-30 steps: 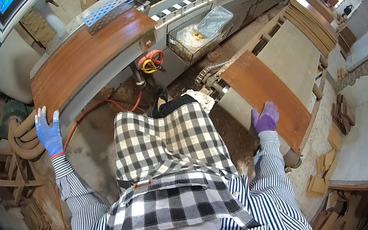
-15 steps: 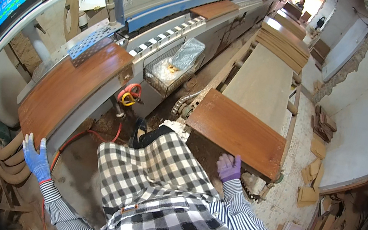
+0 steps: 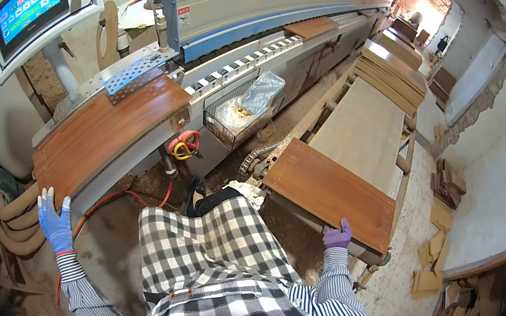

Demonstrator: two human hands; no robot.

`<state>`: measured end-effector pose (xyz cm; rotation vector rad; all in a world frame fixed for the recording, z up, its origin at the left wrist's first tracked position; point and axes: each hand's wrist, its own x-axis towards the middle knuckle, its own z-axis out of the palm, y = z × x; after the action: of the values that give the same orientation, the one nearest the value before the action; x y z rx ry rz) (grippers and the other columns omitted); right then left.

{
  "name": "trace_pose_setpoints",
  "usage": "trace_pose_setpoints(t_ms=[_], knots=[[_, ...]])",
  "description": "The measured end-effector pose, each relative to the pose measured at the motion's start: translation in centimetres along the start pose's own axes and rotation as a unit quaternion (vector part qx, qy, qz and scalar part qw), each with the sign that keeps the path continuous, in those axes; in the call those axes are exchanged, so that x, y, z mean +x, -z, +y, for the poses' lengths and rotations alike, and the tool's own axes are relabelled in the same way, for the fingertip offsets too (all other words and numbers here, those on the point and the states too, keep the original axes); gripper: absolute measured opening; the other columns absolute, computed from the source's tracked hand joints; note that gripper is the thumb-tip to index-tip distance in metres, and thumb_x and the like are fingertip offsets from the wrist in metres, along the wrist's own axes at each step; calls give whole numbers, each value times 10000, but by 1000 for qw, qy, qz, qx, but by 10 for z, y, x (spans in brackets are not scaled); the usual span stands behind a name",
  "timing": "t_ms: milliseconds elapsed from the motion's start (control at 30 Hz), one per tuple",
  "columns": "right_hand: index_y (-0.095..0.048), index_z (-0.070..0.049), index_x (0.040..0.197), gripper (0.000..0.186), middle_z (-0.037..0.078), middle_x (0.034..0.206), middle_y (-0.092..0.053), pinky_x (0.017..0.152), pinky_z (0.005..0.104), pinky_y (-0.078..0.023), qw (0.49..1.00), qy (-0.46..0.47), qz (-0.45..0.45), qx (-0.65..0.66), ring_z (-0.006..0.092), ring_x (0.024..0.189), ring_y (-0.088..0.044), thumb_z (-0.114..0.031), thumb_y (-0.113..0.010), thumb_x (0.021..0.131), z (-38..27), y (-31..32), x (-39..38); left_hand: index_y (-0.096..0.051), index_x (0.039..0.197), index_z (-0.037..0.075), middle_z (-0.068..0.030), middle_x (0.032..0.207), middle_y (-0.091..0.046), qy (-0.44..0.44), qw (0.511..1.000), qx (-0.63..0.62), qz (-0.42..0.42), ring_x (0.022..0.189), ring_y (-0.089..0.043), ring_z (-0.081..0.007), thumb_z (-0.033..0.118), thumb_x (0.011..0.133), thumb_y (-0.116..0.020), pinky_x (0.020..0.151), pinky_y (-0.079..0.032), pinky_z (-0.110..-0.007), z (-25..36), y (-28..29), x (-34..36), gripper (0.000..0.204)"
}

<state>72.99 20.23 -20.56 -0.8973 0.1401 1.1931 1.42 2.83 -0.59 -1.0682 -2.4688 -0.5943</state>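
Observation:
My left hand (image 3: 55, 223), in a blue glove, lies with spread fingers against the near end of a reddish-brown wooden panel (image 3: 109, 125). That panel rests flat on the infeed table of a long machine, its far end beside a blue perforated plate (image 3: 136, 81). On my right, a second reddish-brown wooden panel (image 3: 330, 193) lies crosswise on the near end of a roller conveyor. My right hand (image 3: 338, 236), in a purple glove, grips its near edge, thumb uppermost; the other fingers are partly hidden.
A touchscreen panel (image 3: 32, 5) stands at left. Red-and-yellow-handled scissors (image 3: 185, 144) hang by the machine, below a wire basket (image 3: 240, 113) of plastic scraps. Another wooden panel (image 3: 312, 28) lies farther along the machine. Stacked boards (image 3: 388, 80) sit farther up the conveyor.
My right hand has moved right and forward onto the edge of the conveyor panel, and its fingers have closed there. My left hand stays at its panel's end. The whole view has shifted slightly.

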Motion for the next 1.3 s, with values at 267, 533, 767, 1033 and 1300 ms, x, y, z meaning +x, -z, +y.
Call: trace_pose_setpoints(t_ms=[267,533,767,1033,1300], knots=[[-535,-60,1186,530,116,1151,-619,853,438,-476,991,-106,-33,-69,323,948,-565,-394,-662,795,-14,39,37,-518,1356,88,-147,1443,-453,-11,995,-96,-11,1363,-360,-338,251,908,-629,1135,-268,-432,-32,18,-14,490],[-557,-112,1086,470,82,1087,-621,956,438,-387,999,3,-12,-53,255,1007,-519,-396,-731,753,-5,31,37,-520,1356,81,-139,1414,-487,8,981,-190,-19,1346,-392,-310,238,919,-629,1123,-296,-403,-34,24,-16,478],[-553,-88,1185,509,58,1130,-621,1056,465,-338,1000,-12,22,-18,225,1037,-526,-404,-697,812,-10,41,53,-551,1328,70,-149,1413,-489,-4,982,-185,-26,1341,-399,-311,189,901,-642,1118,-304,-393,-26,32,-12,453],[-543,-119,1209,599,60,1206,-580,1009,437,-340,999,18,3,-39,231,1107,-468,-526,-670,788,-6,22,28,-570,1301,61,-167,1363,-533,-27,984,-174,-24,1347,-400,-319,192,861,-688,1107,-324,-393,-5,26,-2,473],[-517,-91,1274,636,71,1306,-562,1055,463,-311,999,9,-27,-21,261,1189,-482,-529,-615,823,-9,20,22,-584,1285,101,-159,1331,-559,-74,994,-83,0,1314,-423,-334,402,862,-658,1128,-243,-454,49,-4,11,524]])
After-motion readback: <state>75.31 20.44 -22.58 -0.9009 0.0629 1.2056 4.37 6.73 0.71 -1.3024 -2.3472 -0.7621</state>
